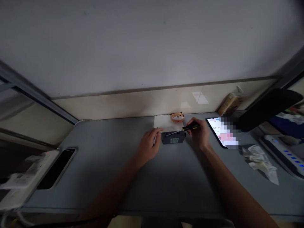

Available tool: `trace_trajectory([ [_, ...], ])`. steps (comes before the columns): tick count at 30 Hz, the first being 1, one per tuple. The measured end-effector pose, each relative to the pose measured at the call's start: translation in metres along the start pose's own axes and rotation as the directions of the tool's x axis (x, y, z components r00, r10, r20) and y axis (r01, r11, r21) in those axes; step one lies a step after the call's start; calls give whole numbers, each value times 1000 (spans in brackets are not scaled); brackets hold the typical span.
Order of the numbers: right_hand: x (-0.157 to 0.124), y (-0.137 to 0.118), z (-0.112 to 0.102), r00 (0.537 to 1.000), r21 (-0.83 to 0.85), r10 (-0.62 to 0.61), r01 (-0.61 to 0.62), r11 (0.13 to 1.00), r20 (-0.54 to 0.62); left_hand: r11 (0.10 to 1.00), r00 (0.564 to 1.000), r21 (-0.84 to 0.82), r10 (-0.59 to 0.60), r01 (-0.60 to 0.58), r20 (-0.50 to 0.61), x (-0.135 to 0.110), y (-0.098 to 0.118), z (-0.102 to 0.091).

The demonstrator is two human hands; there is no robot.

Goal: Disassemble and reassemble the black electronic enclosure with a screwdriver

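A small black box [174, 138] with a row of vent slots and a pale label sits on the grey table. My left hand [150, 142] is at the box's left end, thumb and index finger closed about its corner; the exact contact is hard to make out. In my right hand [200, 134] is a screwdriver [191, 126] with a black and yellow handle. Its thin metal shaft slants left across the slotted top of the box, the tip near the left end. Behind the box lies a white sheet of paper [163, 122], with an orange animal-face item [177, 117] on it.
To the right lie a lit phone [218, 131], crumpled tissue [261, 161] and a power strip [282, 155] with blue switches. A carton [230, 104] leans by the back wall. At left, a dark phone [57, 169] rests beside a white power strip [35, 177].
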State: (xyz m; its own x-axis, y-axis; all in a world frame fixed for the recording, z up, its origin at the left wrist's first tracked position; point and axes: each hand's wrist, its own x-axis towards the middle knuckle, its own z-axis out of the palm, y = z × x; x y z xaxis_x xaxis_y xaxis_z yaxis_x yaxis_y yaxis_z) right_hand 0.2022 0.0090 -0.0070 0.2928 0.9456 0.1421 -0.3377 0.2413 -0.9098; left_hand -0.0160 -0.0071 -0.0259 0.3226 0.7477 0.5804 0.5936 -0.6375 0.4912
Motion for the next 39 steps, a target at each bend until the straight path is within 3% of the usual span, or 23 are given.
trace_trajectory([
  [3,-1,0,1,1000,-12,8,-8,1000,13,977,977,110,195,-185,-91,0,2,-6],
  [6,-2,0,2,999,-23,24,-23,999,25,939,944,181,314,-293,-103,2,3,-9],
  [17,3,5,-5,997,-61,64,-66,996,-31,897,909,203,412,-393,-58,2,-4,-8],
  [20,4,8,-4,985,-194,168,-170,966,-25,926,943,254,315,-281,-105,2,-14,-8],
  [24,0,10,1,980,-313,184,-153,937,72,938,991,336,111,-80,-74,4,-36,-7],
  [30,-5,13,4,959,-291,215,-155,944,186,947,989,310,42,-86,144,5,-59,-6],
  [39,-8,14,2,960,-305,203,-139,942,191,971,978,231,8,-57,206,4,-58,-7],
])
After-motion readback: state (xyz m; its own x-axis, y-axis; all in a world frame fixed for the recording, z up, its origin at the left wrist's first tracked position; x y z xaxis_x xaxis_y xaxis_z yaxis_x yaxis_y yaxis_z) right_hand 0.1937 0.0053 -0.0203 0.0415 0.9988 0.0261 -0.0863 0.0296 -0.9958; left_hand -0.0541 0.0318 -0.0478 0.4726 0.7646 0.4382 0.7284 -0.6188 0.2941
